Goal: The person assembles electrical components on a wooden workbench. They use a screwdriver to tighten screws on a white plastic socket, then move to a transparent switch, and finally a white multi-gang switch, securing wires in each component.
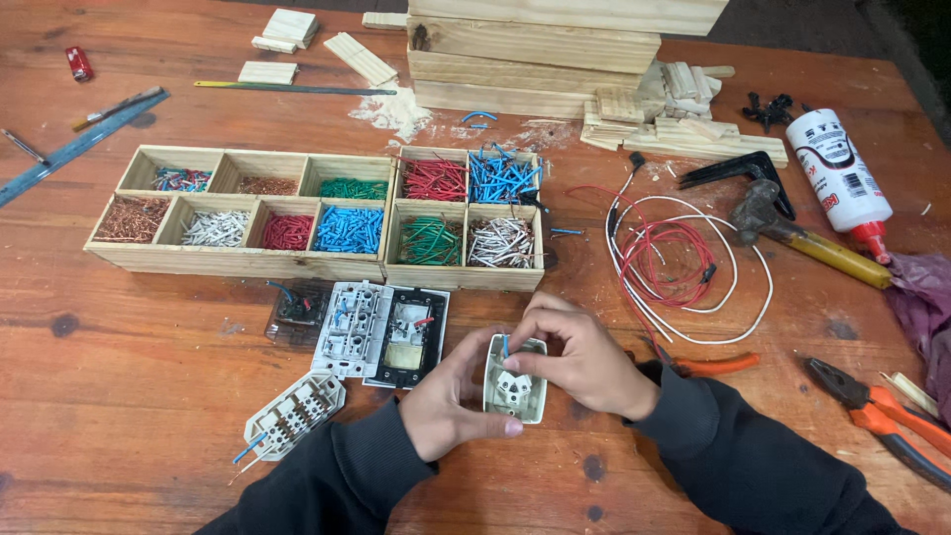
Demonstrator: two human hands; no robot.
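My left hand (451, 401) grips a small white electrical socket body (515, 388) from its left side, back facing up. My right hand (584, 359) comes in from the right, its fingertips pinching a short blue wire piece (505, 346) at the top of the socket body. Both sleeves are dark. Just left of my hands lie a white switch module (349, 327), a black-framed switch module (408, 337) and a dark part with blue wire (297, 307). Another white terminal part (294, 414) with loose wires lies at the lower left.
Two wooden compartment trays (243, 260) (466, 275) hold sorted wire pieces in red, blue, green, white and copper. Coiled red and white wire (679, 260), a hammer (802, 238), a glue bottle (840, 178), orange-handled pliers (877, 411), stacked planks (535, 54) and rulers (79, 144) surround them.
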